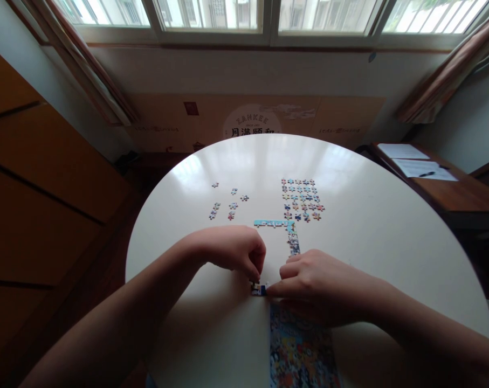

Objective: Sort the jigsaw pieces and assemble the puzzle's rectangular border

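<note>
My left hand [236,249] is closed in a pinch, with thumb and fingertips on a small jigsaw puzzle piece [254,284] at the top of a short joined strip [258,291]. My right hand [309,280] lies low over the table with its index finger stretched out, the tip touching the strip's right end. The other fingers bend loosely beside it. Beyond my hands, a joined corner of puzzle edge [274,222] runs across and then down toward my right hand, which partly hides its lower end. A colourful printed picture sheet [303,350] lies below my right hand, partly covered by it.
Loose puzzle pieces [303,197] stand in rows at the back right of the round white table [369,215]. Several more pieces [233,205] are scattered at the back left. A brown side table [462,194] with papers [424,168] and a pen stands at the right.
</note>
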Available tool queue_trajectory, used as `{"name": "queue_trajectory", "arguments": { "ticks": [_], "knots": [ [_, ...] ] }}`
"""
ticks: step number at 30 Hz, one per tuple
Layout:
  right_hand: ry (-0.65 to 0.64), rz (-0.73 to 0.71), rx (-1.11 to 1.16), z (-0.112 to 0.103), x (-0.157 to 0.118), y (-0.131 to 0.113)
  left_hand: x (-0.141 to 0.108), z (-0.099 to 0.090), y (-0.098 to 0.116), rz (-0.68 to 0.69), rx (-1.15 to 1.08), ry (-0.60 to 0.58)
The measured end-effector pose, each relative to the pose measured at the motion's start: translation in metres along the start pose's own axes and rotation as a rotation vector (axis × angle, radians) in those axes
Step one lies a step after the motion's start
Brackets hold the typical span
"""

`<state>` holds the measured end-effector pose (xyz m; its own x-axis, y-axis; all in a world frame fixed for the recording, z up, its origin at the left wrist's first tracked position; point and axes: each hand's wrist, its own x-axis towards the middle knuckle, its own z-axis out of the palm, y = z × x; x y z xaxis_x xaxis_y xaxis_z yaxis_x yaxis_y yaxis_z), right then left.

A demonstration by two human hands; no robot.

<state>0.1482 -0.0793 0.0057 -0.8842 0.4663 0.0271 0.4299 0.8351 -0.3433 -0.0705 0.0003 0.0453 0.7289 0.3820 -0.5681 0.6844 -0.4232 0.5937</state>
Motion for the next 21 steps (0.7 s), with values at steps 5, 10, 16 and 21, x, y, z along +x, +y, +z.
{"name": "queue_trajectory", "arguments": {
  "ticks": [5, 10, 16, 21],
  "knots": [
    [-0.006, -0.01, 0.014, -0.0012, 0.0, -0.0006, 0.0013, 0.0014, -0.0013, 0.013, -0.025, 0.011],
    [-0.006, -0.016, 0.011, -0.0026, 0.0002, -0.0015, 0.0017, 0.0012, -0.0007, 0.021, -0.034, 0.005],
    [-0.005, -0.027, 0.011, -0.002, 0.0001, -0.002, 0.0018, 0.0034, 0.0017, 0.002, -0.001, 0.032],
    [-0.009, -0.022, 0.009, -0.0031, -0.0002, -0.0022, 0.0006, 0.0033, 0.0019, -0.01, 0.023, 0.055]
  ]
}}
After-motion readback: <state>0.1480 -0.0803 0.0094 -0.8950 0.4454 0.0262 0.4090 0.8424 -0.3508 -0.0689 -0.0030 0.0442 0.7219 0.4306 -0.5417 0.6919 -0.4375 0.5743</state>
